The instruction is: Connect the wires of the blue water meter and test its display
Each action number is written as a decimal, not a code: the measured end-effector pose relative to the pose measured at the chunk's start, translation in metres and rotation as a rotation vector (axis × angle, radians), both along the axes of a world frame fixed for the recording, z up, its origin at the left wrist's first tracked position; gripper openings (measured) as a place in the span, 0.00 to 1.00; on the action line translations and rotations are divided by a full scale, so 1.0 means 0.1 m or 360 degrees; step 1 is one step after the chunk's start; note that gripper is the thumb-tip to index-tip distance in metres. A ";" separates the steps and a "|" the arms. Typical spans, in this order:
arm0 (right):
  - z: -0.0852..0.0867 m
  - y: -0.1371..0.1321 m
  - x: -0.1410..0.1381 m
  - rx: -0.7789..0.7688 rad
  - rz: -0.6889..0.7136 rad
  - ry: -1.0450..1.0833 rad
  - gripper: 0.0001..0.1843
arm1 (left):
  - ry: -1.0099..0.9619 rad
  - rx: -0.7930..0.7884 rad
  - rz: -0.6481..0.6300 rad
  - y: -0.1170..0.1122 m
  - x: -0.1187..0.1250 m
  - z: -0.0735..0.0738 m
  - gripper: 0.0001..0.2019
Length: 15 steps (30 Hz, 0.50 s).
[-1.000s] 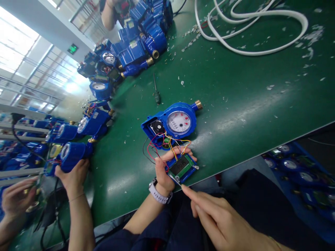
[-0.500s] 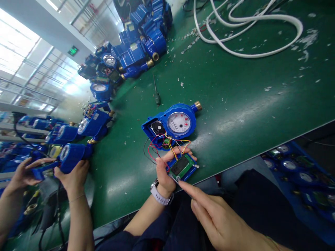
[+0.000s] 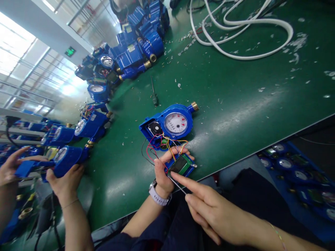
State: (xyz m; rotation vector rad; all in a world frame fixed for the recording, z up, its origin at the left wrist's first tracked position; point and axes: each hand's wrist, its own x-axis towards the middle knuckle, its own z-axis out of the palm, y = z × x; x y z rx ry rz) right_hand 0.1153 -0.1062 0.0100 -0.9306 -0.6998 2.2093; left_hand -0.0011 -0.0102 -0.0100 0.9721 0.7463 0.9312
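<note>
My left hand (image 3: 162,174), with a watch at its wrist, holds a small display circuit board (image 3: 180,164) in a blue cover. Thin red, yellow and black wires (image 3: 171,148) join the board to a blue water meter (image 3: 176,122), which lies on the table just beyond with its side compartment uncovered. My right hand (image 3: 209,205) grips a screwdriver (image 3: 177,184); its thin metal shaft points at the board's near left corner, and its handle is hidden in my palm. The right index finger stretches out to the board's near edge.
Another screwdriver (image 3: 154,98) lies beyond the meter. Several blue meters (image 3: 131,52) are piled at the back left. A white cable (image 3: 243,55) loops at the far right. On the left, a co-worker's hands (image 3: 66,181) hold another meter (image 3: 66,158). More meters (image 3: 285,163) sit below the table edge.
My right hand has shifted left along the board's near edge, and more of the screwdriver shaft shows. The co-worker's hands and meter have moved slightly left. The view has shifted a little.
</note>
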 end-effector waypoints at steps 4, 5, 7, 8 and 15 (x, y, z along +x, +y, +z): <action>0.02 0.06 0.10 0.0063 0.0149 -0.0143 0.27 | 0.0020 0.0058 -0.0040 0.01 -0.02 -0.01 0.36; 0.04 0.08 0.13 0.0063 0.0175 -0.0150 0.27 | 0.0026 0.0075 -0.0052 0.01 -0.02 -0.02 0.37; 0.08 0.12 0.18 0.0045 0.0225 -0.0154 0.27 | 0.0036 0.0108 -0.0065 0.02 -0.03 -0.03 0.37; 0.10 0.14 0.20 0.0024 0.0255 -0.0159 0.28 | 0.0038 0.0123 -0.0065 0.02 -0.03 -0.04 0.37; 0.14 0.04 0.22 0.0716 0.0191 -0.0958 0.27 | 0.0102 0.0271 -0.0004 -0.02 -0.02 -0.08 0.36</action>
